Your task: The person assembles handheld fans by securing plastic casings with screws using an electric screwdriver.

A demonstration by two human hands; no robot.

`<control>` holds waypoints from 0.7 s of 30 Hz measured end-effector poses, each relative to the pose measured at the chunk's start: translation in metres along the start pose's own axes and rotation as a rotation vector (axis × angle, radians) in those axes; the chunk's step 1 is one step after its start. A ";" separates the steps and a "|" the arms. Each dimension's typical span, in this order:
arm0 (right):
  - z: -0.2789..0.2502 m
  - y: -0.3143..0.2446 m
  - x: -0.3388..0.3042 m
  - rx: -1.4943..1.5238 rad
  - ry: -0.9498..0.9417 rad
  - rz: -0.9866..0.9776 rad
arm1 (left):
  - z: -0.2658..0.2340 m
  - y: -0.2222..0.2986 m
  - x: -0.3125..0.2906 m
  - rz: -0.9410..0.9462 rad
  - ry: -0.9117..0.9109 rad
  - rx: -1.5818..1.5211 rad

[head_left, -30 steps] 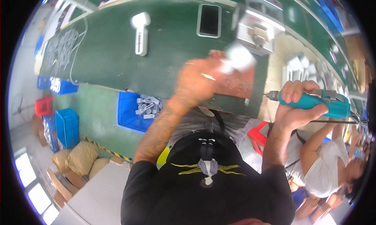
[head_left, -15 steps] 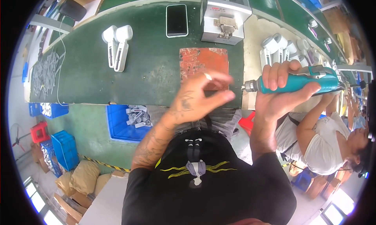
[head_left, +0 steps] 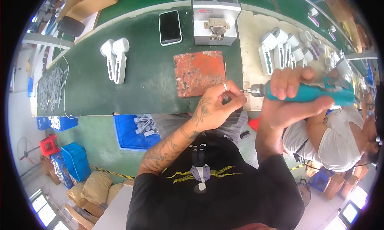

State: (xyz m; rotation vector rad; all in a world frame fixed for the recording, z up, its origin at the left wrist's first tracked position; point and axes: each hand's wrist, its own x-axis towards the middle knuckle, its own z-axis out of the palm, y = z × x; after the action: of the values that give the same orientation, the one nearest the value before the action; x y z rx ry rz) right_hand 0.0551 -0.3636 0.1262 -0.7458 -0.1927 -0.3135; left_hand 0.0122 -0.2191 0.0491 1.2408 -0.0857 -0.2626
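A teal electric screwdriver (head_left: 320, 93) lies level in my right hand (head_left: 286, 90), fingers wrapped round its body and the bit pointing left. At the tip of the bit, my left hand (head_left: 218, 106) is closed in a pinch; whatever sits between thumb and fingers is too small to make out. Just beyond the left hand lies a worn orange-red pad (head_left: 198, 72) on the green table (head_left: 148, 86). Behind the pad stands a grey metal box-shaped machine (head_left: 216, 24) with a small bracket on its front.
Two white handheld fans (head_left: 119, 62) lie left of a phone (head_left: 170, 28). Several more white fans (head_left: 276, 50) cluster at the right. Slim grey parts (head_left: 51, 88) heap at the far left. Below the table edge is a blue bin (head_left: 130, 140). A co-worker (head_left: 336, 138) sits close on my right.
My left hand has closed from spread fingers into a pinch and come to the screwdriver's tip. The right hand keeps its hold on the tool. The whole view has shifted slightly.
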 end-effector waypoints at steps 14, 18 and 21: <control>-0.052 -0.028 -0.030 -0.396 0.084 -0.108 | 0.040 0.015 0.175 0.335 0.129 1.438; -0.059 -0.033 -0.037 -0.470 0.040 -0.062 | 0.042 -0.018 0.178 0.164 -0.041 1.347; -0.061 -0.034 -0.039 -0.514 0.034 -0.042 | 0.037 -0.026 0.175 0.001 0.035 1.260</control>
State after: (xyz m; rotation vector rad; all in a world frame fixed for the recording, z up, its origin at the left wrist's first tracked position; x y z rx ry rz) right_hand 0.0107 -0.4209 0.0924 -1.2440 -0.0947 -0.4225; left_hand 0.1703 -0.3036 0.0230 2.4949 -0.2423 -0.1729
